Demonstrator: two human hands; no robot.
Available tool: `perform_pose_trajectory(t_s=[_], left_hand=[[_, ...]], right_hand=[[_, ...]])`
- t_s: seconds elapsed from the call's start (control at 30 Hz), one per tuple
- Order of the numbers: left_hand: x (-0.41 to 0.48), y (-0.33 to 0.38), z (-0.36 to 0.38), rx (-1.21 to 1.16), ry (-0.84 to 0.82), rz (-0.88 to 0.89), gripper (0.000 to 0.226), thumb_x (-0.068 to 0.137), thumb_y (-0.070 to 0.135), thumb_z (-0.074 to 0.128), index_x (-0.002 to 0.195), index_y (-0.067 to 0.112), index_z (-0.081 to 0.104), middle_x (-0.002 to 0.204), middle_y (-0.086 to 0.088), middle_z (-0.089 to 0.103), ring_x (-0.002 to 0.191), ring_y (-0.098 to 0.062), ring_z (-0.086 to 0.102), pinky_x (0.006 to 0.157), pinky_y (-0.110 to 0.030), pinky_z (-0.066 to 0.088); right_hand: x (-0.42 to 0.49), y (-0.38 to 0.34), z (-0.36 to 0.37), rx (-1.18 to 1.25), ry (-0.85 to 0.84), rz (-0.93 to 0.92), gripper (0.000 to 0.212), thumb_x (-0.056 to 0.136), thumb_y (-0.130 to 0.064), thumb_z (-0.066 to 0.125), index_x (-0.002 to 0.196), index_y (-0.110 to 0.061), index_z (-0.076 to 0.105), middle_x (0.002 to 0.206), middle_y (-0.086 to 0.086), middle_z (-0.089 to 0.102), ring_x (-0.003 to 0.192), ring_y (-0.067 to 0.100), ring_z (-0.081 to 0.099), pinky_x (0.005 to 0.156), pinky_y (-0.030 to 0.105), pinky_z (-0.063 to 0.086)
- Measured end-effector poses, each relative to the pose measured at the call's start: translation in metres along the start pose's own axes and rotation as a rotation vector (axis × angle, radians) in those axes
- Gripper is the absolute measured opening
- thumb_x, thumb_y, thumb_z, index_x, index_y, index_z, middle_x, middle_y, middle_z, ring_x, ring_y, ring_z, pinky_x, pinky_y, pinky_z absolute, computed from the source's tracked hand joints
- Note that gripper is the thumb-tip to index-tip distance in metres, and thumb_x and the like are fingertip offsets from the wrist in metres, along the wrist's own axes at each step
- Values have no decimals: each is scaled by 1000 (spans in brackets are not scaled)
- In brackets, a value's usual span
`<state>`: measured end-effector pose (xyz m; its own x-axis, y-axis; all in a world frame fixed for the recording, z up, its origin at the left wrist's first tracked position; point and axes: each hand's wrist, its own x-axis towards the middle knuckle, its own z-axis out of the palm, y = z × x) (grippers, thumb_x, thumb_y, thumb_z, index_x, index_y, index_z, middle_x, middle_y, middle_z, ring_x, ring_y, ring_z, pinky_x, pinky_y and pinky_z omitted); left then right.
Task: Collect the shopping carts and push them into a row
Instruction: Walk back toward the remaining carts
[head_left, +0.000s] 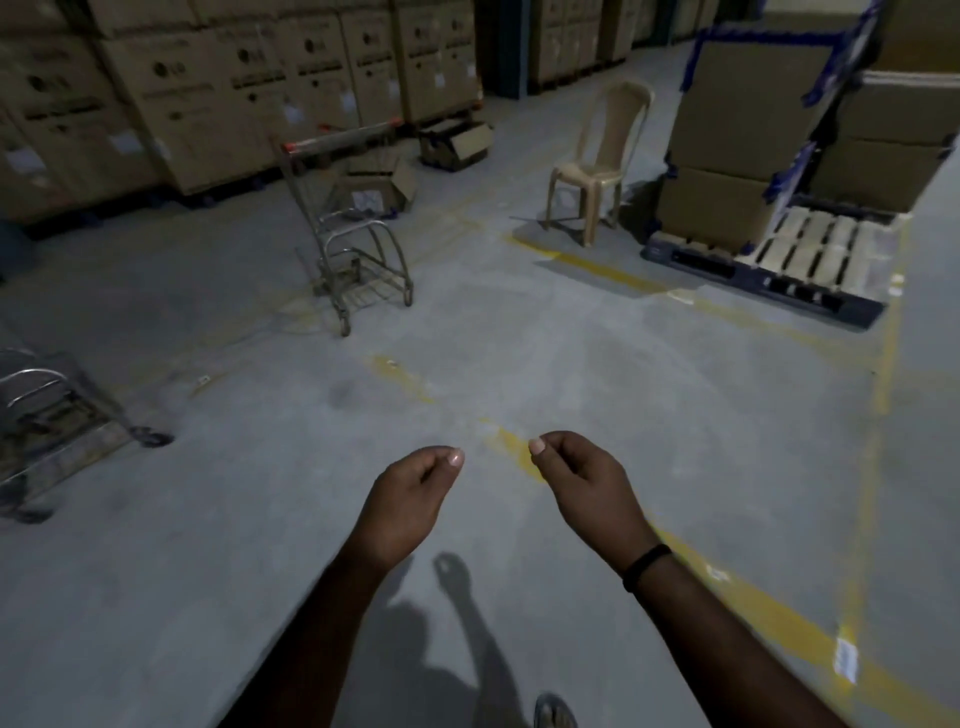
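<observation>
A metal shopping cart (353, 244) with a red-tipped handle bar stands alone on the concrete floor, ahead and to the left, in front of stacked boxes. A second cart (49, 415) shows partly at the left edge, cut off by the frame. My left hand (410, 499) and my right hand (582, 483) hang in front of me over the floor, fingers loosely curled, holding nothing. Both hands are well short of either cart. A black band sits on my right wrist.
Tall stacked cardboard boxes (218, 88) line the back wall. A beige plastic chair (597, 166) stands ahead right. A pallet (769, 270) loaded with boxes is at right. Two loose boxes (457, 145) lie beyond the cart. Yellow lines mark the floor.
</observation>
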<state>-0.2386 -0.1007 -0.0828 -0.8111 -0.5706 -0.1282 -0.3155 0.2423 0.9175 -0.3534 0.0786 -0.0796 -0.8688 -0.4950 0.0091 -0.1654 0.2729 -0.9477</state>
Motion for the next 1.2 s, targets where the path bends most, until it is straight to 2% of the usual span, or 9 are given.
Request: perform_pose_trajectory(t_s=[0.3, 0.4, 0.53, 0.7, 0.8, 0.87, 0.97, 1.03, 1.2], left_hand=[[166, 51, 5, -269, 107, -110, 34, 106, 41, 41, 110, 22, 69, 112, 0, 73, 98, -18, 71, 82, -32, 55], [231, 50, -1, -297, 107, -119, 34, 107, 40, 40, 110, 22, 68, 112, -1, 73, 98, -20, 72, 77, -31, 55], [335, 47, -15, -287, 111, -70, 31, 107, 40, 44, 112, 21, 68, 108, -1, 73, 86, -16, 70, 68, -26, 54], [470, 57, -46, -207, 80, -51, 43, 76, 64, 62, 94, 27, 74, 91, 6, 71, 79, -11, 63, 68, -23, 48], [546, 64, -65, -63, 40, 8, 28, 86, 56, 65, 92, 29, 73, 86, 16, 70, 79, 1, 62, 75, -24, 45], [585, 69, -74, 40, 44, 43, 16, 95, 40, 67, 106, 29, 72, 102, 20, 69, 92, 5, 62, 85, -20, 44], [639, 75, -85, 273, 124, 184, 43, 93, 45, 67, 127, 19, 68, 127, 8, 63, 118, -10, 59, 99, -15, 38], [682, 73, -93, 408, 111, 252, 58, 90, 54, 63, 134, 16, 65, 142, -2, 58, 132, -15, 52, 107, -18, 34], [798, 76, -103, 493, 117, 197, 61, 94, 45, 67, 149, 26, 48, 163, -1, 31, 146, -21, 36, 116, -33, 33]], right_hand=[[205, -24, 0, 49, -152, -10, 43, 87, -59, 57, 86, -18, 66, 90, 11, 69, 85, 29, 65, 79, 45, 54], [272, -20, 14, 93, -193, 25, 27, 98, -42, 60, 93, -18, 69, 89, 4, 73, 73, 17, 69, 68, 34, 56], [373, -24, 39, 98, -215, 35, 25, 100, -40, 58, 95, -18, 70, 84, 5, 74, 64, 16, 67, 57, 29, 54], [502, -41, 68, 53, -206, 44, 28, 100, -38, 59, 91, -15, 72, 80, 6, 73, 61, 15, 65, 58, 26, 51], [574, -54, 84, -1, -181, -19, 30, 99, -40, 60, 87, -15, 71, 80, 7, 72, 68, 16, 66, 62, 26, 52], [616, -58, 95, -75, -185, -91, 29, 98, -44, 61, 85, -19, 69, 81, 2, 70, 75, 16, 64, 72, 32, 50], [675, -60, 113, -92, -186, -138, 17, 97, -41, 63, 91, -27, 70, 90, -16, 70, 90, 5, 64, 79, 26, 48], [719, -60, 124, -93, -204, -129, 15, 95, -45, 63, 97, -32, 71, 98, -24, 70, 100, 2, 63, 82, 22, 49], [841, -53, 151, -148, -281, -162, 31, 96, -45, 61, 123, -32, 66, 130, -17, 59, 119, -2, 51, 81, -2, 34]])
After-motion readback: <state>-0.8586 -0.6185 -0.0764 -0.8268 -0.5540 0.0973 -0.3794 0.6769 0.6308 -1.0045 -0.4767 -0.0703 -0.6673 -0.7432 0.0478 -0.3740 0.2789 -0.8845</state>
